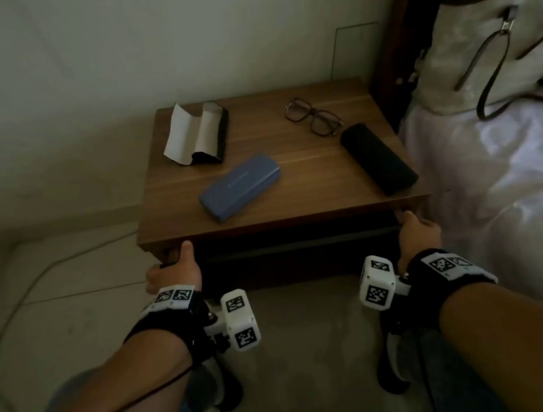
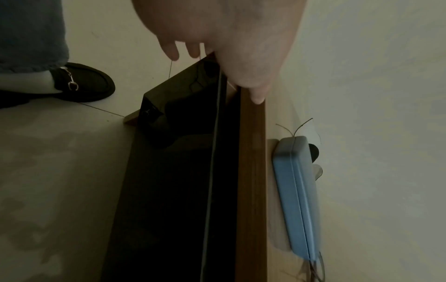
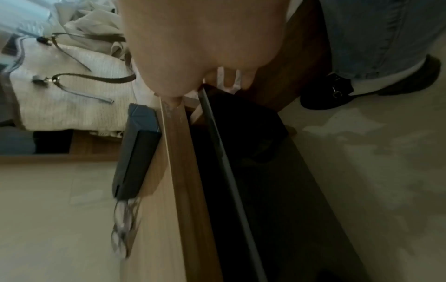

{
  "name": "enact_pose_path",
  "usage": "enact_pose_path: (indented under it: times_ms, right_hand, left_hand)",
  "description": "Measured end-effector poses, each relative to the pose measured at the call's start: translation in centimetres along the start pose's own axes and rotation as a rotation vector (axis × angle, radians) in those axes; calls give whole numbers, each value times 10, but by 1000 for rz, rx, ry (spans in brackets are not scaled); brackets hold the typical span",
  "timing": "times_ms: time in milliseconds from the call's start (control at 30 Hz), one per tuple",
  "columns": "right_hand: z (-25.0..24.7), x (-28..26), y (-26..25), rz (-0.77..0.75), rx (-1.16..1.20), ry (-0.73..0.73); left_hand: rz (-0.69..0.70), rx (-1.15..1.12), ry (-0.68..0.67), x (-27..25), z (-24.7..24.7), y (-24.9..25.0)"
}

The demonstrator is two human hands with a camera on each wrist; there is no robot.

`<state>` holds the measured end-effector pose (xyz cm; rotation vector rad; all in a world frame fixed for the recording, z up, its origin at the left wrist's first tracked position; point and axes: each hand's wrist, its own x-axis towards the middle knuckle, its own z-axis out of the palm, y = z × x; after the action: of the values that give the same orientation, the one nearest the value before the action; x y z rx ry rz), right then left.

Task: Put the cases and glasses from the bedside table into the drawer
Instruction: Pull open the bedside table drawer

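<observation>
On the wooden bedside table [image 1: 300, 202] lie an open black case with pale lining [image 1: 197, 134] at the back left, a blue case [image 1: 240, 186] [image 2: 294, 190] in the middle, brown-rimmed glasses [image 1: 312, 115] [image 3: 124, 229] at the back right, and a black case [image 1: 378, 159] [image 3: 137, 152] by the right edge. Below the top is the dark drawer front [image 1: 299, 254] [image 2: 173, 190] [image 3: 265, 171], with a narrow gap behind it. My left hand [image 1: 176, 266] [image 2: 229, 47] grips its upper left corner. My right hand [image 1: 418, 231] [image 3: 193, 47] grips its upper right corner. Both thumbs rest at the tabletop's front edge.
A bed with white sheets [image 1: 503, 192] touches the table's right side, and a pale handbag [image 1: 491, 49] sits on it. A cable [image 1: 17, 308] runs over the tiled floor at left. My black shoes [image 2: 82, 84] [image 3: 362, 91] stand before the table. The wall is behind.
</observation>
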<state>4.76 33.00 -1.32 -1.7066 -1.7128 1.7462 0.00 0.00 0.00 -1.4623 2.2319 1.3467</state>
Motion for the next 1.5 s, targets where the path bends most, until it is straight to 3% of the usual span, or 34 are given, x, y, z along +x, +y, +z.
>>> enact_pose_path:
  times_ms: [100,200,267,367,467,600,900,1133,1500]
  right_hand:
    - [1,-9,1,-35,-71,199]
    - [6,-27,-1,-220,-223,205]
    - [15,-38,-4,-343,-292,132]
    - [31,-51,-3,-412,-286,-28]
    - [44,-61,2,-471,-297,-245]
    - [50,-60,11,-501,-492,-429]
    - [43,-59,10,-505,-718,-492]
    - [30,-68,17,-612,-1067,-547]
    - [12,-80,30,-475,-1111,-685]
  left_hand:
    - [66,-48,110,-8,3,0]
    - [410,23,121,-21,13,4]
    - [603,49,-19,-36,21,8]
    - [713,137,-309,-58,31,12]
    - [729,363,-490,-64,41,15]
    - [680,600,-572,-59,49,15]
    - [689,694,-587,-51,47,7]
    - [707,714,-586,-57,40,-8]
    - [679,708,-735,-64,27,-26]
